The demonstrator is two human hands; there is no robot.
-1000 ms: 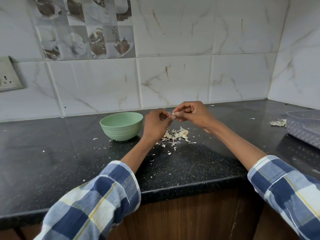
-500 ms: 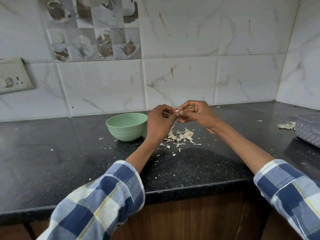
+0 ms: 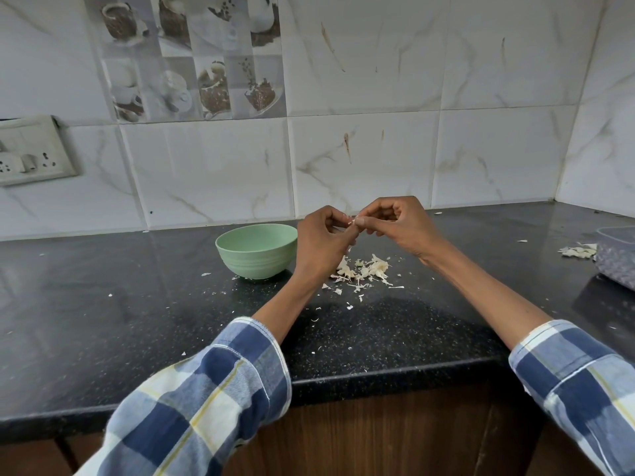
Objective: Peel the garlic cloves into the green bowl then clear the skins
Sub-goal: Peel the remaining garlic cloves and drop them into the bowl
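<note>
My left hand point(image 3: 323, 243) and my right hand point(image 3: 400, 225) meet above the black counter, fingertips together. Between them they pinch a small garlic clove point(image 3: 352, 222), of which only a pale sliver shows. A green bowl point(image 3: 256, 250) stands on the counter just left of my left hand; its inside is hidden from this angle. Directly below my hands lies a pile of pale garlic skins point(image 3: 364, 271), with small flakes scattered around it.
A grey plastic basket point(image 3: 618, 259) sits at the right edge, with a second small heap of skins point(image 3: 579, 251) beside it. A wall socket point(image 3: 31, 154) is mounted at the left. The counter's front edge point(image 3: 343, 376) runs under my forearms.
My hands stay together on the clove with only small finger movements. The view has shifted left, so the basket shows less at the right.
</note>
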